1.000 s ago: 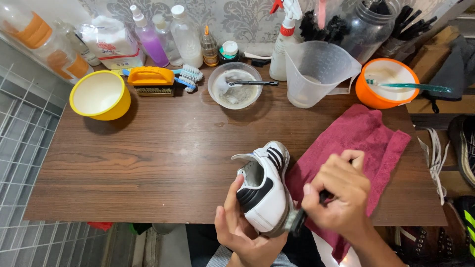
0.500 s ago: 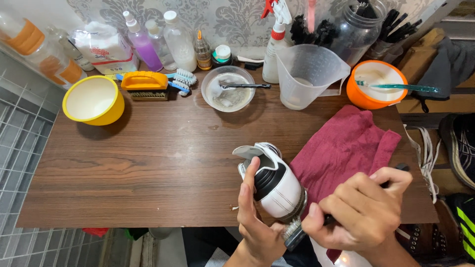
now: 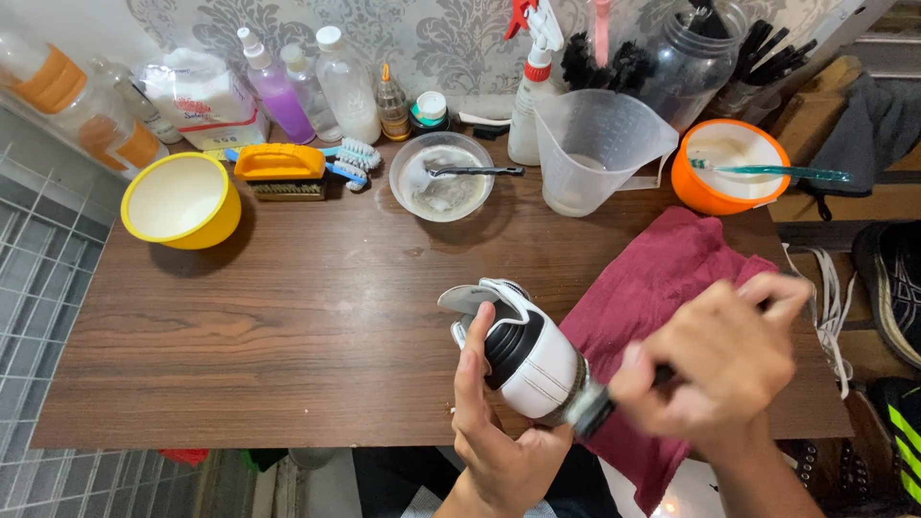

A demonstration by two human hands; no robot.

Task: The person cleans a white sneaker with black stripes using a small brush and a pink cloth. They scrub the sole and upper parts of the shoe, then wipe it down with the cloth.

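Your left hand (image 3: 499,441) is wrapped around a white leather sneaker with black trim (image 3: 523,355), thumb laid up along its side, holding it just above the near edge of the dark wood-grain table (image 3: 288,326). The shoe's grey tongue sticks out toward the far side. Your right hand (image 3: 715,364) is closed around the handle of a small dark brush (image 3: 590,412) — the hand is blurred — and the brush head touches the shoe's lower end.

Just beside the shoe, under your right hand, lies a crumpled maroon cloth (image 3: 672,288). Along the far edge stand a glossy yellow plastic bowl (image 3: 182,201), an orange-backed scrubbing brush (image 3: 278,168), a clear glass bowl of pale paste with a spoon in it (image 3: 441,182), a translucent plastic measuring jug (image 3: 590,153) and an orange bowl (image 3: 729,168) with a teal toothbrush (image 3: 777,173) across its rim — all well apart from your hands.
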